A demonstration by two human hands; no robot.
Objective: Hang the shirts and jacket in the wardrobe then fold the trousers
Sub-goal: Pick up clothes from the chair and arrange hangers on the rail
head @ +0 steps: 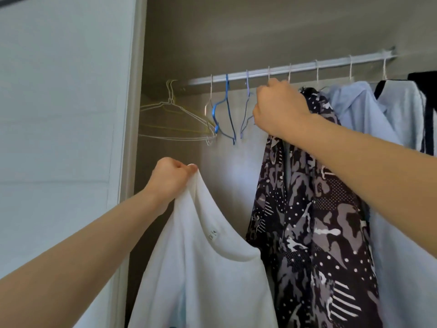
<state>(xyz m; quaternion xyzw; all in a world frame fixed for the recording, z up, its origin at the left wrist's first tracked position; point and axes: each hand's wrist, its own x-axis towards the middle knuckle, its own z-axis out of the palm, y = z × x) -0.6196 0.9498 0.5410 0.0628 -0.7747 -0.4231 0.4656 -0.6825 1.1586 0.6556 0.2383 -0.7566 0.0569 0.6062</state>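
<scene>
My left hand (169,179) pinches the shoulder of a white shirt (201,275), which hangs down in front of the open wardrobe with its neck label showing. My right hand (279,106) is raised to the white rail (295,68) with its fingers curled around the neck of a wire hanger whose hook sits on the rail. Right behind that hand hangs a black, grey and white patterned shirt (314,233). Empty hangers hang to the left: two blue ones (227,110) and a pale wire one (209,107).
Yellow and white wire hangers (175,121) hang at the rail's far left end. A light blue shirt (354,107) and further pale and dark garments (406,110) fill the right side. The white wardrobe door frame (132,138) stands at the left.
</scene>
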